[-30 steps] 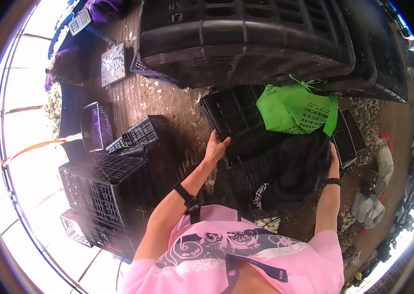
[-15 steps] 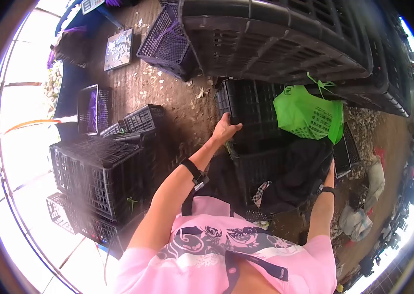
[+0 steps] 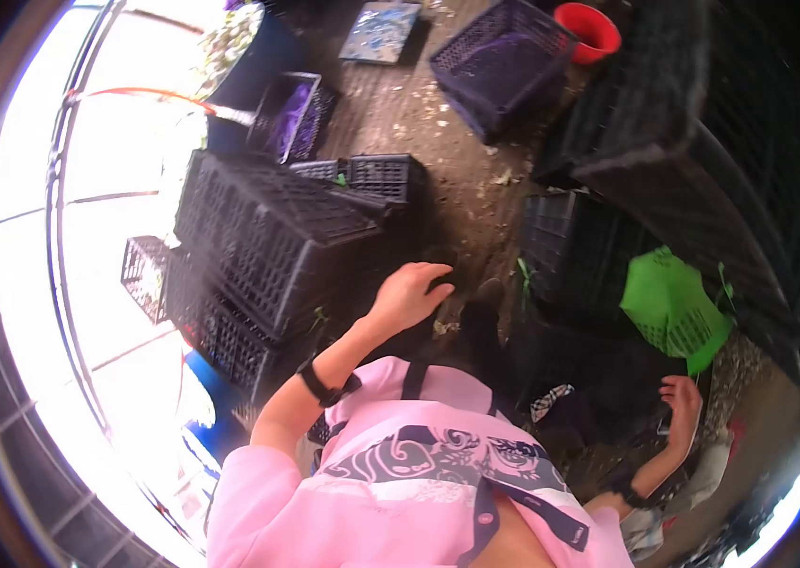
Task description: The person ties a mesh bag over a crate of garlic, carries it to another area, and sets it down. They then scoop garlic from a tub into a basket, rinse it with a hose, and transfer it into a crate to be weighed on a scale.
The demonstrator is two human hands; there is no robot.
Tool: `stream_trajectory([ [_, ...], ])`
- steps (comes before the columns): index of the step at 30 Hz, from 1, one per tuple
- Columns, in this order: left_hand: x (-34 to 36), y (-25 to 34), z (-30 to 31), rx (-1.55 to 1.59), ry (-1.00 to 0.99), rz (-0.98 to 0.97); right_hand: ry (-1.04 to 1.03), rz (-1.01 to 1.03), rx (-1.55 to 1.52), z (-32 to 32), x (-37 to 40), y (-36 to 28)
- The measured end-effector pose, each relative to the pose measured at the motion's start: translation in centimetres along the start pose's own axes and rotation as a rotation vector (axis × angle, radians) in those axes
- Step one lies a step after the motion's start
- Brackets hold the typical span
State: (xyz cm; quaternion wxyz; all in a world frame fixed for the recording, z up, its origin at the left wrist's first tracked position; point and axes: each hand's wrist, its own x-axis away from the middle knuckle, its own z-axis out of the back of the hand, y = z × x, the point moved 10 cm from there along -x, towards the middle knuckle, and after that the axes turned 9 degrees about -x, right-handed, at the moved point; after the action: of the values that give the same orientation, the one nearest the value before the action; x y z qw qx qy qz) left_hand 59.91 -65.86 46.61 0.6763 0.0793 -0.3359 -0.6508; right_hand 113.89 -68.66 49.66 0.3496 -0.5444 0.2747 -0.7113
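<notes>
My left hand [image 3: 407,298] hangs in the air with fingers loosely curved and apart, nothing in it. It is just right of a stack of black plastic crates [image 3: 272,222]. My right hand [image 3: 682,412] is raised, its fingers slightly bent and empty, just below a green printed bag [image 3: 672,308]. The bag lies over a black crate [image 3: 551,227] on my right. Beside that hand is dark cloth [image 3: 608,393] with a checked patch [image 3: 551,401].
A big black crate [image 3: 665,170] rises at the right. Further off are a purple-black crate [image 3: 504,57], a red bucket [image 3: 589,34], a flat metal platform [image 3: 379,32] and a basket with purple netting [image 3: 294,118]. Pale scraps litter the brown floor [image 3: 409,109].
The view has turned left. My left hand has come off the crate edge and swung towards the left stack. My right hand has moved away from the dark cloth.
</notes>
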Motion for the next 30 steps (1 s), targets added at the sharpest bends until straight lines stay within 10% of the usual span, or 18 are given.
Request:
stream_trajectory([
  [6, 5.5, -2.8, 16.7, -0.290, 0.645, 0.023, -0.870, -0.035, 0.001, -31.3, 1.0, -10.5],
  [14, 0.3, -15.6, 18.7, -0.448, 0.244, -0.085, -0.776, 0.122, 0.236, -56.4, -13.4, -15.9],
  [30, -2.1, -18.0, 18.4, -0.346, -0.005, -0.078, 0.000, -0.336, -0.152, -48.8, -46.8, -5.4],
])
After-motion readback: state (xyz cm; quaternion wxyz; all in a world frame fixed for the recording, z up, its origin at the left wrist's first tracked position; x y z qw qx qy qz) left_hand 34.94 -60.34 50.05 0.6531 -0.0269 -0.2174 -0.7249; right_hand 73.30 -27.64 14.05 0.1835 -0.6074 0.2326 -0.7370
